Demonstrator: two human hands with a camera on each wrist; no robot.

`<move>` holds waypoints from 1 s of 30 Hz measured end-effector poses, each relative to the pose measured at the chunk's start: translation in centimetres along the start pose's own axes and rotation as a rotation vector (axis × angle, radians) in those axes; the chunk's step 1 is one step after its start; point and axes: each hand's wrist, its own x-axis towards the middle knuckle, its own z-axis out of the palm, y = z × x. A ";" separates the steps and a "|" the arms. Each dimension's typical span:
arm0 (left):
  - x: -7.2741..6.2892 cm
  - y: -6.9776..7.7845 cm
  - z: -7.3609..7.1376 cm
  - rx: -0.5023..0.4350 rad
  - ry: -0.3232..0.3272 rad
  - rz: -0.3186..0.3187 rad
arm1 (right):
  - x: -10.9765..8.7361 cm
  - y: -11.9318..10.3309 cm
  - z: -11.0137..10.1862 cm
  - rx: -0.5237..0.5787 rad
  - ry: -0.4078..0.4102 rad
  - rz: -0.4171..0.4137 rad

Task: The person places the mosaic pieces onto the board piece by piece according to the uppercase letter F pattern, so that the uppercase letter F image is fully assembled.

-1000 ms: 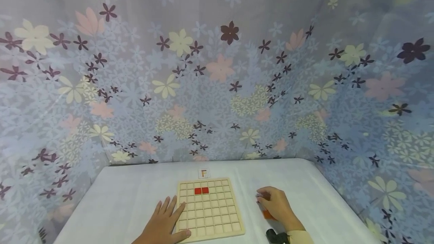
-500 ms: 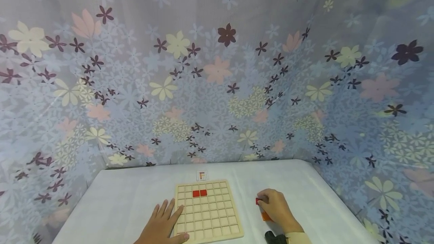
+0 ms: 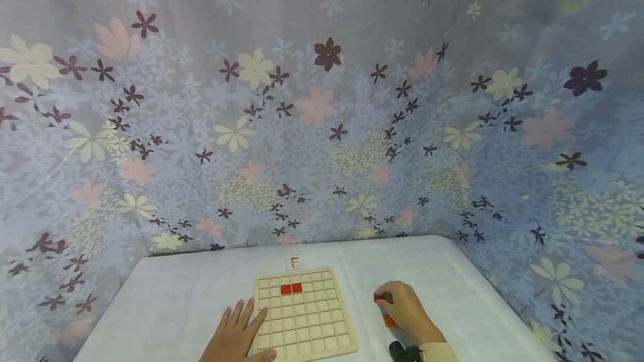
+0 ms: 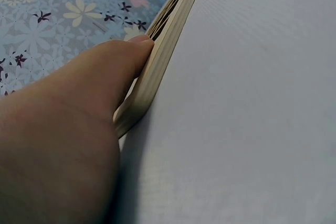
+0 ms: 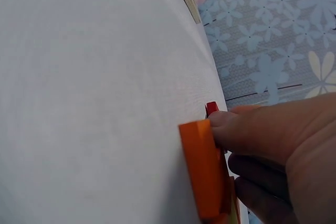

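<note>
My left hand (image 3: pixel 233 331) lies with spread, straight fingers along the left side of a wooden grid board (image 3: pixel 302 317). Its thumb (image 4: pixel 131 51) rests on the board's near edge in the left wrist view. Two red square tiles (image 3: pixel 285 289) sit side by side in cells near the top of the board. Right of the board, my right hand (image 3: pixel 406 310) pinches a small red tile (image 3: pixel 376 298) between thumb and fingers. Orange pieces (image 5: pixel 200 169) stand on the table right beside that thumb, partly hidden by the hand in the head view.
A small pattern card (image 3: pixel 295 262) with a coloured figure lies behind the board. White cloth covers the table (image 3: pixel 201 278). A flowered curtain (image 3: pixel 312 172) rises along its back and sides. A black device (image 3: pixel 404 352) sits at my right wrist.
The red tile has come into sight at my right fingertips, which stay near the orange pieces. The left hand keeps its place on the board. The head view has shifted slightly.
</note>
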 end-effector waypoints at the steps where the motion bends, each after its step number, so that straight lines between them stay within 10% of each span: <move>1: 0.0 0.0 0.0 0.001 0.000 -0.004 | 0.0 0.0 0.0 -0.004 -0.001 -0.004; 30: 0.2 -0.3 0.5 0.023 0.001 -0.004 | -0.4 -1.8 1.0 0.075 0.067 -0.144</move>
